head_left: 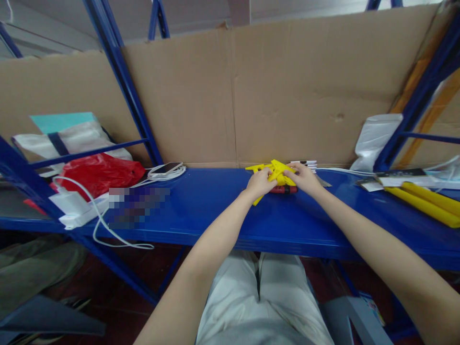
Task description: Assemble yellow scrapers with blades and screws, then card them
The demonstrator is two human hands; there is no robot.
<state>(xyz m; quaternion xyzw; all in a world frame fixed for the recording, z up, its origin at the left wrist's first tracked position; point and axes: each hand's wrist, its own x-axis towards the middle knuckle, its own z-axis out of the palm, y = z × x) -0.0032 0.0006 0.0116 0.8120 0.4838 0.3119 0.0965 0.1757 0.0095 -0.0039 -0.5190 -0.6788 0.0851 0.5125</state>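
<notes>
Toward the back of the blue shelf (208, 191), my left hand (259, 184) and my right hand (304, 179) meet over a bundle of angular yellow plastic pieces (277, 168). The fingers of my left hand are closed on the yellow plastic from the left, and a yellow strip sticks out below them. My right hand pinches the same bundle from the right. How the pieces join is hidden by my fingers. Just below the bundle lies a red and black object (284, 189), partly covered. Thin white items (307, 164) show behind my right hand.
At left are a red plastic bag (102, 172), a white power strip (84, 214) with cables and a phone (168, 168). Yellow rolls (426, 203) and a white pouch (377, 139) are at right. Cardboard (287, 91) walls the back; blue posts (125, 81) frame the shelf.
</notes>
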